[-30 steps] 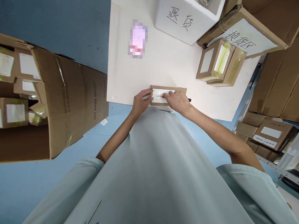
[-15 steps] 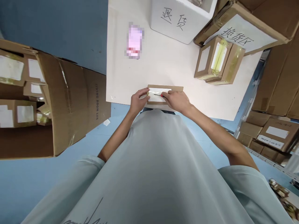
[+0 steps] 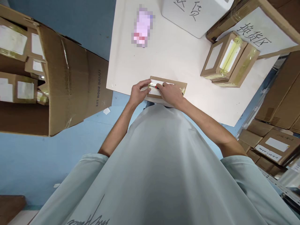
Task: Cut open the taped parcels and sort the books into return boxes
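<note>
A small flat cardboard box [image 3: 177, 84] with a white label lies at the near edge of the white table [image 3: 173, 59]. My left hand [image 3: 138, 92] grips the box's left end, fingers curled over it. My right hand [image 3: 170, 94] rests on top of the box, closed around a thin red-tipped tool that I cannot name, its tip on the label near the left end. My forearms reach out over my pale shirt.
Two taped cardboard boxes [image 3: 228, 61] sit at the table's right. A white foam bin [image 3: 199, 15] and a labelled carton [image 3: 255, 28] stand at the back. A big open carton [image 3: 47, 75] of small boxes stands on the blue floor left; more cartons [image 3: 269, 143] right.
My right hand has slid left along the box's label toward my left hand. The view has shifted a little; the box stays at the table edge.
</note>
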`<state>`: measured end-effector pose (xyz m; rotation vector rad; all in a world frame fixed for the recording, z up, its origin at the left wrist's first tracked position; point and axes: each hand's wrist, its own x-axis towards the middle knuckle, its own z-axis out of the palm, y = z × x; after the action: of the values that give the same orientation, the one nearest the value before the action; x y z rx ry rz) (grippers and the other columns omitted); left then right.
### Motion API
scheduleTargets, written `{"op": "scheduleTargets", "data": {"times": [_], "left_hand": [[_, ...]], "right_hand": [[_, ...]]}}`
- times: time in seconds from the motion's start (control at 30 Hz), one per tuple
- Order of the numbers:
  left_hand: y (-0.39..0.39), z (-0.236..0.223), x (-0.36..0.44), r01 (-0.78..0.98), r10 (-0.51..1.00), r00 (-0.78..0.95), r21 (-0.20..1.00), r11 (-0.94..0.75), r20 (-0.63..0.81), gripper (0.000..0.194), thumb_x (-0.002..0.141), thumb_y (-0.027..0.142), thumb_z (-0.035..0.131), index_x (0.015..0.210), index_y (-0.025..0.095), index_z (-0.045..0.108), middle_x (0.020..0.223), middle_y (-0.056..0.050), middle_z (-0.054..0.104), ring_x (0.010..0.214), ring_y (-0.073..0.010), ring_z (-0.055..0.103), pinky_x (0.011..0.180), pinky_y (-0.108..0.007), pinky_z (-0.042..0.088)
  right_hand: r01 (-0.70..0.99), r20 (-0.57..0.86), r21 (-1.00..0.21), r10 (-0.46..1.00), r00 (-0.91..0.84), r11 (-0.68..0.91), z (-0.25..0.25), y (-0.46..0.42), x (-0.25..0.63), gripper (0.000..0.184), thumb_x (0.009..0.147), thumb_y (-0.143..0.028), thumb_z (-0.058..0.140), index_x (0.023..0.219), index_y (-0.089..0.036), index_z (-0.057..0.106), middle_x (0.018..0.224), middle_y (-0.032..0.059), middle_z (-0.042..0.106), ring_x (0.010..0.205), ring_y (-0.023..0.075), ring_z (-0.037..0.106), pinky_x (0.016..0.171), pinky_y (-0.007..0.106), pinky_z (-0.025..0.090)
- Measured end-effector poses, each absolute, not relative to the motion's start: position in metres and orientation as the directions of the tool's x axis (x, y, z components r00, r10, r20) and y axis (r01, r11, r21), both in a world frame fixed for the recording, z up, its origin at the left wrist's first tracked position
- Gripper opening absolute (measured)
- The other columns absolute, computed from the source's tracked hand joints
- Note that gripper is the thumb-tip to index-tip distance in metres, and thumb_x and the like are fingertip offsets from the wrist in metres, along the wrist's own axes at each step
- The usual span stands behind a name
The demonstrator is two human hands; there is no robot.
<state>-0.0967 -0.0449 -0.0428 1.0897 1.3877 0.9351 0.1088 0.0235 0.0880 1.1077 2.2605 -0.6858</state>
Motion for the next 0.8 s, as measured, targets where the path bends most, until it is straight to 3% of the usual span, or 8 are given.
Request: {"op": "scheduleTargets", "data": {"times": [0.2,0.4,0.67,0.8], "left_hand": [[-0.045,-0.042,-0.095,0.123,0.961,-0.019,0.953,0.277,-0.277,0.047,0.092,0.026,0.078,0.139,0.023,0.08,0.156,-0.011,0.074,0.142,-0.0305,0.073,0.13,-0.053,0.055],[-0.044,-0.039,-0.094,0.125,0.96,-0.024,0.952,0.279,-0.279,0.046,0.092,0.03,0.079,0.137,0.022,0.081,0.154,-0.012,0.075,0.142,-0.0312,0.073,0.13,-0.053,0.055],[-0.043,-0.036,-0.095,0.131,0.955,-0.058,0.946,0.298,-0.293,0.047,0.088,0.037,0.082,0.132,0.021,0.083,0.154,-0.012,0.075,0.141,-0.0323,0.073,0.127,-0.054,0.058],[-0.045,-0.034,-0.088,0.131,0.947,-0.051,0.938,0.32,-0.316,0.048,0.088,0.039,0.082,0.133,0.021,0.083,0.155,-0.013,0.074,0.14,-0.0334,0.073,0.121,-0.054,0.063]], "right_hand": [[0.804,-0.671,-0.192,0.523,-0.526,0.562,0.091,0.025,0.102,0.052,0.121,-0.026,0.025,0.162,-0.016,0.055,0.136,0.0232,0.073,0.111,0.0354,0.075,0.093,0.042,0.05],[0.801,-0.673,-0.158,0.53,-0.516,0.577,0.101,0.02,0.093,0.044,0.116,-0.022,0.039,0.152,-0.013,0.061,0.133,0.0246,0.073,0.111,0.035,0.074,0.093,0.042,0.052],[0.842,-0.738,0.043,0.585,-0.336,0.538,0.109,0.02,0.142,0.04,0.11,-0.006,0.041,0.136,-0.008,0.071,0.125,0.026,0.078,0.111,0.0333,0.076,0.082,0.037,0.049],[0.852,-0.732,0.051,0.6,-0.323,0.521,0.115,0.014,0.185,0.047,0.11,-0.004,0.035,0.141,-0.009,0.07,0.126,0.0256,0.078,0.112,0.0336,0.076,0.082,0.037,0.048]]}}
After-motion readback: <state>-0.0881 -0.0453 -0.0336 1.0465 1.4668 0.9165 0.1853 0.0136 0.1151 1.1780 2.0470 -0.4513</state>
